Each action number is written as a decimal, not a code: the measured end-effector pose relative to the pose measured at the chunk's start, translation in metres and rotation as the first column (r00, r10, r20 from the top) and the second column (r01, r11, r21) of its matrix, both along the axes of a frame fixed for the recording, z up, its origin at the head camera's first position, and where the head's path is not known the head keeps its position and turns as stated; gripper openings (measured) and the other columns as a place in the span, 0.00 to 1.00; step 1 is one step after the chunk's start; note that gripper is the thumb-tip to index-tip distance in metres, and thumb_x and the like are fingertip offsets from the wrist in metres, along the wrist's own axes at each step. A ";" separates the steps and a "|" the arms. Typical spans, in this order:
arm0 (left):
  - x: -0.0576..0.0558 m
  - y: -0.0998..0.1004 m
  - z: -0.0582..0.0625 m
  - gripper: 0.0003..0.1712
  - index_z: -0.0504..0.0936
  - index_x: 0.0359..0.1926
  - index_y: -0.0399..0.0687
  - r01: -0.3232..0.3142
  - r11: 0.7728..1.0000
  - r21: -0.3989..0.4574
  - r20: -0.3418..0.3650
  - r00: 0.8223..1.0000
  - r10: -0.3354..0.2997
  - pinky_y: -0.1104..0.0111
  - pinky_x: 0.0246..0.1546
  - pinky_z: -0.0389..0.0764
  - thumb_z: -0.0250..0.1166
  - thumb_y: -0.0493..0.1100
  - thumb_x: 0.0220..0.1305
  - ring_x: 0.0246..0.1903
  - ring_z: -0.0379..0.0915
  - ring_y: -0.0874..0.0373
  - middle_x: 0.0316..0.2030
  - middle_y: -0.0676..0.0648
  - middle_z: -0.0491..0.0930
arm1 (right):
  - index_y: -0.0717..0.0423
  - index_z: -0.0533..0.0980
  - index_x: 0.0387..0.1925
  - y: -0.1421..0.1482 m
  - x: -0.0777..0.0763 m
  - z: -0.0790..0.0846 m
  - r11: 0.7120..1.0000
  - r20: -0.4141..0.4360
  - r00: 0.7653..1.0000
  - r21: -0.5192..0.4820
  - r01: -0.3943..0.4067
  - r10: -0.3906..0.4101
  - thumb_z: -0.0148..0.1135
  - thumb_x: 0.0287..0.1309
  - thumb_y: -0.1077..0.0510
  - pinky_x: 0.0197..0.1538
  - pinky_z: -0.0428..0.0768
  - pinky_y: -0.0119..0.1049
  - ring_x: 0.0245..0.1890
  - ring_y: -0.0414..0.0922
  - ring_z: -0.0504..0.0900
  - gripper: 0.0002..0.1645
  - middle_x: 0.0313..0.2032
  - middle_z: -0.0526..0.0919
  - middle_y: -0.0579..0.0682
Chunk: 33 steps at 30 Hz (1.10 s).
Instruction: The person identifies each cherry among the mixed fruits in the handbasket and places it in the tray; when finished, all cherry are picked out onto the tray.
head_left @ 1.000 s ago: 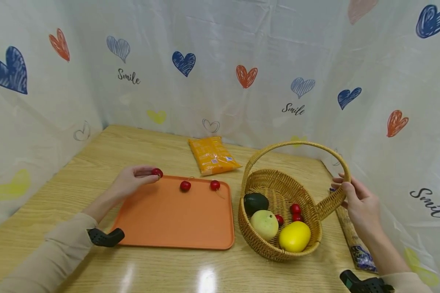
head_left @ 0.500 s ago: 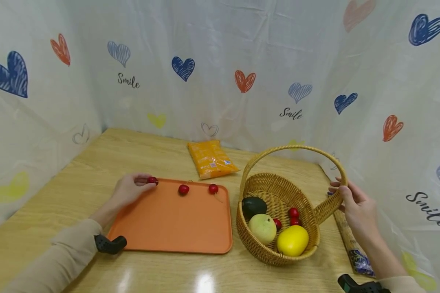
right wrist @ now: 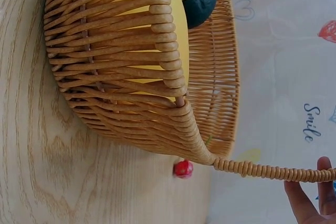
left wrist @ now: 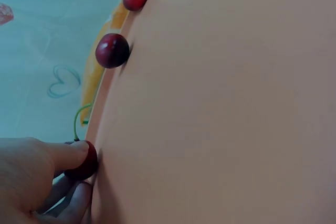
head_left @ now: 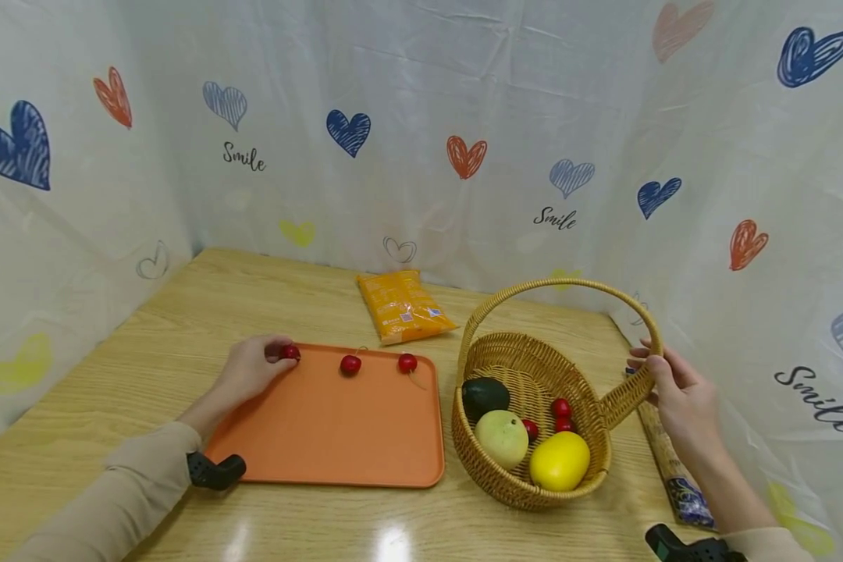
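Note:
My left hand (head_left: 251, 365) pinches a dark red cherry (head_left: 290, 353) between thumb and fingers at the far left corner of the orange tray (head_left: 337, 437). In the left wrist view this cherry (left wrist: 84, 162) has a green stem and sits right by the tray's rim. Two more cherries lie along the tray's far side, one in the middle (head_left: 350, 364) and one near the right corner (head_left: 407, 363). My right hand (head_left: 684, 402) holds the handle (head_left: 649, 332) of a wicker basket (head_left: 478, 468), its fingers around the right side of the arch.
Inside the basket are a dark green avocado (head_left: 485, 399), a pale green round fruit (head_left: 502, 439), a yellow lemon (head_left: 560, 461) and several cherries (head_left: 562, 408). An orange packet (head_left: 403, 308) lies behind the tray. A long printed packet (head_left: 684, 488) lies right of the basket, partly behind my right forearm.
My left hand has brought its cherry down and slightly left to the tray's far left corner. The head view has shifted a little. The right hand keeps its hold on the basket handle.

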<state>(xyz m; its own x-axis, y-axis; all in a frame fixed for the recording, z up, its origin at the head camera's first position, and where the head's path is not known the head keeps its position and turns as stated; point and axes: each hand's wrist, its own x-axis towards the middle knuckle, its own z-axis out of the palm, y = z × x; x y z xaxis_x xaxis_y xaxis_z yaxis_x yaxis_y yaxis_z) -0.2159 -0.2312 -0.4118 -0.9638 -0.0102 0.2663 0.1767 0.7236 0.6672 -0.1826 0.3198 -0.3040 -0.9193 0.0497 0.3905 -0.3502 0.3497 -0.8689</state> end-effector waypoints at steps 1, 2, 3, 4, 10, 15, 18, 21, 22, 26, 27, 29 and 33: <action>0.000 0.000 0.000 0.19 0.77 0.51 0.30 0.002 1.000 0.000 0.002 1.000 -0.002 0.52 0.41 0.78 0.66 0.35 0.59 0.40 0.78 0.41 0.43 0.32 0.78 | 0.53 0.72 0.61 0.000 0.000 0.000 1.000 0.000 1.000 0.003 0.001 -0.001 0.49 0.69 0.51 0.37 0.78 0.23 0.41 0.30 0.80 0.22 0.43 0.81 0.37; 0.000 0.000 0.000 0.20 0.77 0.51 0.29 0.005 1.000 0.000 0.003 1.000 -0.005 0.52 0.41 0.79 0.66 0.35 0.59 0.40 0.78 0.41 0.44 0.31 0.78 | 0.53 0.72 0.61 0.000 0.001 0.000 1.000 0.000 1.000 0.008 0.003 -0.003 0.49 0.69 0.50 0.37 0.78 0.23 0.41 0.30 0.80 0.23 0.43 0.81 0.37; 0.000 -0.001 0.000 0.20 0.77 0.52 0.29 0.007 1.000 0.001 0.004 1.000 -0.007 0.53 0.41 0.79 0.66 0.35 0.59 0.41 0.78 0.40 0.44 0.31 0.78 | 0.53 0.71 0.61 0.000 0.001 0.000 1.000 0.001 1.000 0.008 0.002 -0.002 0.49 0.69 0.50 0.37 0.78 0.23 0.41 0.30 0.80 0.23 0.43 0.81 0.37; 0.000 -0.001 0.000 0.21 0.77 0.52 0.29 0.010 1.000 0.001 0.003 1.000 -0.010 0.53 0.41 0.79 0.66 0.34 0.59 0.41 0.78 0.40 0.45 0.31 0.78 | 0.53 0.71 0.61 0.000 0.001 0.000 1.000 0.002 1.000 0.006 0.000 0.000 0.49 0.69 0.50 0.37 0.78 0.23 0.41 0.30 0.80 0.23 0.43 0.81 0.38; 0.000 0.000 0.004 0.24 0.74 0.55 0.28 0.031 0.999 0.012 0.008 0.999 -0.031 0.53 0.42 0.78 0.65 0.32 0.59 0.43 0.77 0.39 0.49 0.30 0.76 | 0.53 0.71 0.61 0.000 0.002 0.002 1.000 0.003 1.000 0.005 -0.004 0.004 0.49 0.69 0.50 0.37 0.78 0.22 0.42 0.30 0.80 0.23 0.43 0.81 0.36; 0.003 -0.001 0.017 0.23 0.73 0.57 0.27 0.053 0.998 0.030 0.006 0.999 -0.053 0.50 0.44 0.77 0.59 0.27 0.58 0.45 0.75 0.38 0.49 0.30 0.75 | 0.54 0.71 0.61 -0.001 0.003 0.003 1.000 -0.001 1.000 -0.002 -0.008 0.008 0.49 0.69 0.51 0.37 0.78 0.22 0.41 0.30 0.80 0.23 0.42 0.81 0.36; 0.004 -0.001 0.024 0.23 0.72 0.57 0.28 0.061 0.997 0.056 -0.002 0.998 -0.061 0.50 0.45 0.76 0.55 0.26 0.59 0.47 0.74 0.37 0.51 0.30 0.74 | 0.54 0.71 0.61 -0.001 0.003 0.004 1.000 -0.004 1.000 0.001 -0.008 0.008 0.49 0.69 0.50 0.37 0.78 0.23 0.41 0.30 0.80 0.23 0.42 0.81 0.36; 0.003 0.002 0.029 0.21 0.74 0.57 0.30 0.056 0.995 0.079 -0.017 0.998 -0.055 0.52 0.43 0.78 0.54 0.28 0.62 0.48 0.75 0.38 0.51 0.31 0.75 | 0.54 0.71 0.61 -0.001 0.002 0.004 1.000 -0.004 1.000 0.007 -0.006 0.006 0.49 0.69 0.50 0.37 0.78 0.23 0.42 0.30 0.80 0.23 0.42 0.81 0.36; 0.003 0.003 0.031 0.20 0.74 0.57 0.30 0.056 0.995 0.086 -0.025 0.998 -0.054 0.53 0.43 0.78 0.55 0.28 0.63 0.47 0.75 0.39 0.50 0.32 0.76 | 0.54 0.71 0.61 -0.001 0.002 0.004 1.000 -0.003 1.000 0.006 -0.008 0.008 0.49 0.69 0.50 0.37 0.78 0.23 0.42 0.30 0.80 0.23 0.42 0.81 0.36; 0.001 0.014 0.037 0.19 0.76 0.56 0.32 0.084 0.991 0.108 -0.045 0.996 -0.080 0.54 0.43 0.79 0.59 0.33 0.65 0.47 0.77 0.41 0.49 0.34 0.78 | 0.54 0.71 0.61 -0.001 0.002 0.002 1.000 0.002 1.000 0.002 -0.013 0.013 0.49 0.69 0.50 0.37 0.78 0.23 0.42 0.30 0.79 0.24 0.42 0.81 0.36; 0.001 0.017 0.039 0.19 0.76 0.56 0.33 0.095 0.988 0.119 -0.042 0.995 -0.090 0.54 0.44 0.78 0.60 0.34 0.65 0.47 0.76 0.41 0.49 0.34 0.78 | 0.54 0.71 0.61 -0.001 0.002 0.002 1.000 0.003 1.000 0.001 -0.012 0.012 0.49 0.69 0.50 0.37 0.78 0.23 0.42 0.30 0.79 0.24 0.42 0.81 0.36; -0.001 0.025 0.043 0.20 0.76 0.56 0.34 0.111 0.985 0.133 -0.035 0.994 -0.108 0.55 0.44 0.78 0.62 0.37 0.65 0.48 0.76 0.42 0.50 0.36 0.78 | 0.54 0.71 0.61 -0.001 0.003 0.001 1.000 0.002 1.000 0.004 -0.009 0.009 0.49 0.69 0.50 0.37 0.78 0.22 0.42 0.30 0.79 0.24 0.42 0.81 0.36; -0.004 0.040 0.050 0.21 0.77 0.56 0.35 0.147 0.976 0.160 -0.035 0.989 -0.143 0.56 0.45 0.78 0.64 0.41 0.63 0.48 0.76 0.44 0.50 0.37 0.79 | 0.55 0.71 0.62 -0.002 0.002 0.001 1.000 0.002 1.000 -0.003 -0.016 0.016 0.49 0.69 0.50 0.38 0.78 0.23 0.44 0.31 0.79 0.24 0.43 0.81 0.38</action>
